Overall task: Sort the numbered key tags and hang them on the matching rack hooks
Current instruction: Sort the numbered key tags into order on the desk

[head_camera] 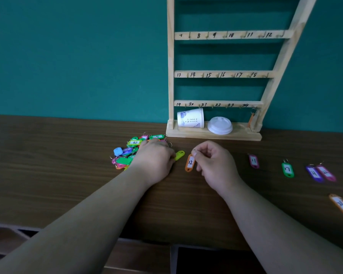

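- The right hand [212, 161] has its grip pressed together on the metal ring of the orange tag marked 12 [190, 163]. The tag hangs just left of the knuckles, low over the tabletop [67, 155] (whether its tip touches the wood I cannot tell).
- The left hand [154, 161] lies knuckles-up on the right edge of the pile of tags [127, 153]. A yellow-green tag [179, 155] pokes out from its right side, but the fingers are tucked under the hand, so I cannot tell whether that grip holds the tag or only rests by it.
- To the right, five tags lie spread out singly on the tabletop: a pink one marked 11 [253, 161], a green one marked 17 [287, 170], a purple tag [314, 174] touching a second pink tag [326, 173], and an orange one nearest [342, 205].
- On the far side stands the wooden rack [170, 76], its rails numbered 7 to 24 in view. Only one tag hangs there, an orange one [251, 118] at the right end of the lowest rail.
- A paper cup [190, 118] on its side and a white lid [220, 125] sit on the rack's base.
- Judged from this, the job is early: sorting has begun, nearly all hooks are bare, and most tags remain heaped. Tag 12 belongs on the hook [281, 34] at the right end of the top visible rail.
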